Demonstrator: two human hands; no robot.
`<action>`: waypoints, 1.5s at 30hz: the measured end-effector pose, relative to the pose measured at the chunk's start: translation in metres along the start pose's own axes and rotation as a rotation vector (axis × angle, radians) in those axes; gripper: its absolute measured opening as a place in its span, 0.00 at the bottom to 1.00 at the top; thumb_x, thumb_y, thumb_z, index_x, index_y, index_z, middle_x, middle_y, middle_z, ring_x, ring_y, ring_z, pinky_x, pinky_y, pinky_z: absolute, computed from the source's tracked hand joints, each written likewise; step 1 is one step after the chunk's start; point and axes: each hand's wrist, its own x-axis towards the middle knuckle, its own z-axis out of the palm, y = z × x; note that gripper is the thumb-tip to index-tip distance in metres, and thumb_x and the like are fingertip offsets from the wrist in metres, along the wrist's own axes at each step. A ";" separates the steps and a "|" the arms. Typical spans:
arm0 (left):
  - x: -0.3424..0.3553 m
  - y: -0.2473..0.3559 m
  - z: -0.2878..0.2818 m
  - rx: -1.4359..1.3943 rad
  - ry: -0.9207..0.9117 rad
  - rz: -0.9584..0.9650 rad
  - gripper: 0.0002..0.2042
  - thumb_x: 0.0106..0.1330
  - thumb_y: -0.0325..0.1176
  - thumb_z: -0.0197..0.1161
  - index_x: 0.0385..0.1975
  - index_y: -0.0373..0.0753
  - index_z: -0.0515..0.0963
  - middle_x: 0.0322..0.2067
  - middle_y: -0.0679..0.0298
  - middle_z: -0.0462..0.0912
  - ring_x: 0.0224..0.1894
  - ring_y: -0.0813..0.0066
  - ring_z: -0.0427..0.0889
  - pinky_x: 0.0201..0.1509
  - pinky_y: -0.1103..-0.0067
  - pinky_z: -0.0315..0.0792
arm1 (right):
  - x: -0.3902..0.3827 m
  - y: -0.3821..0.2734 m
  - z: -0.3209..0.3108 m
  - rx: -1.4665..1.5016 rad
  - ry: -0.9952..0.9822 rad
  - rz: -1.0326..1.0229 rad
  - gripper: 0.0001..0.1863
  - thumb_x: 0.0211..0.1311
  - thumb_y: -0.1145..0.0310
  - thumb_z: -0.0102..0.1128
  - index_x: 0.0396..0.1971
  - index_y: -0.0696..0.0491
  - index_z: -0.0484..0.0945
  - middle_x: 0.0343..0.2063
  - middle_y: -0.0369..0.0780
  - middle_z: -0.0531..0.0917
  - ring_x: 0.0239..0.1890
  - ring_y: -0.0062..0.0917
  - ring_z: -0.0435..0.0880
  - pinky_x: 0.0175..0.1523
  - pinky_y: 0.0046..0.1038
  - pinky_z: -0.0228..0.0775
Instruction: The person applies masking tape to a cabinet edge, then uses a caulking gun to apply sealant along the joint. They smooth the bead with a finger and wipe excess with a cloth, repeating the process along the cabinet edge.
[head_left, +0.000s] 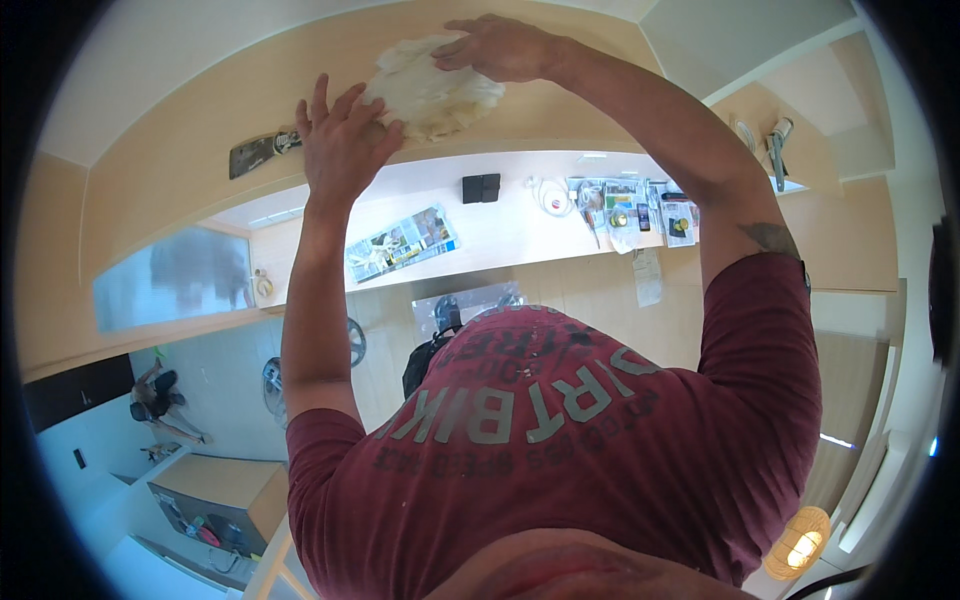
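Note:
A crumpled cream-white cloth (pixel 430 92) lies on a high wooden shelf top (pixel 215 95). At its left edge my left hand (pixel 345 135) is open, fingers spread, with the thumb side against the cloth. My right hand (pixel 500 48) reaches over its upper right side; the fingers are stretched out and apart, some of them touching the cloth. Just left of my left hand lies a broad-bladed tool (pixel 262 153) like a scraper or cleaver, its blade dark and stained. The handle end is close to my left fingers.
Below is a white counter (pixel 420 190) with newspaper (pixel 402 243), a black box (pixel 481 188), a coiled white cable (pixel 550 197) and a phone (pixel 643 217). Another tool (pixel 778 150) lies on the shelf's right end. Another person (pixel 155 395) crouches on the floor at lower left.

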 end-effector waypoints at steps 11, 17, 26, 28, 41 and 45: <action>-0.003 -0.004 0.002 -0.016 -0.004 -0.009 0.16 0.64 0.49 0.70 0.47 0.49 0.90 0.60 0.64 0.84 0.78 0.47 0.61 0.77 0.40 0.48 | 0.028 0.025 -0.003 0.410 -0.056 0.180 0.16 0.72 0.63 0.55 0.51 0.51 0.86 0.51 0.45 0.83 0.55 0.39 0.80 0.64 0.38 0.73; -0.002 -0.003 0.003 -0.035 0.028 -0.001 0.16 0.64 0.48 0.70 0.45 0.46 0.90 0.57 0.63 0.86 0.76 0.47 0.62 0.76 0.39 0.50 | 0.030 0.027 0.006 0.466 0.028 0.194 0.14 0.72 0.64 0.55 0.48 0.54 0.84 0.42 0.46 0.84 0.46 0.40 0.83 0.57 0.39 0.76; -0.001 0.001 -0.002 -0.028 -0.031 -0.027 0.17 0.65 0.49 0.69 0.48 0.47 0.89 0.59 0.62 0.85 0.78 0.47 0.61 0.78 0.40 0.49 | 0.007 0.042 0.001 0.296 -0.052 0.163 0.18 0.71 0.68 0.55 0.58 0.49 0.83 0.43 0.44 0.86 0.49 0.40 0.86 0.58 0.41 0.79; -0.003 -0.001 -0.003 -0.016 -0.022 -0.024 0.18 0.66 0.49 0.69 0.48 0.46 0.89 0.59 0.62 0.85 0.78 0.47 0.61 0.78 0.40 0.49 | 0.005 0.032 -0.005 -0.039 -0.138 0.083 0.22 0.71 0.71 0.54 0.62 0.47 0.81 0.48 0.43 0.86 0.53 0.39 0.85 0.59 0.39 0.81; -0.004 0.002 -0.003 -0.032 0.027 -0.024 0.17 0.65 0.49 0.70 0.47 0.46 0.89 0.58 0.62 0.85 0.77 0.49 0.62 0.78 0.42 0.51 | -0.018 0.045 0.003 0.269 0.078 0.332 0.15 0.69 0.70 0.61 0.53 0.53 0.86 0.44 0.36 0.88 0.46 0.28 0.84 0.47 0.28 0.80; -0.004 0.003 -0.001 -0.032 0.065 -0.018 0.16 0.64 0.48 0.71 0.45 0.46 0.90 0.57 0.61 0.86 0.77 0.49 0.62 0.77 0.41 0.51 | -0.028 0.045 0.006 1.166 0.136 0.562 0.15 0.73 0.68 0.60 0.54 0.53 0.86 0.47 0.35 0.89 0.43 0.23 0.83 0.46 0.27 0.78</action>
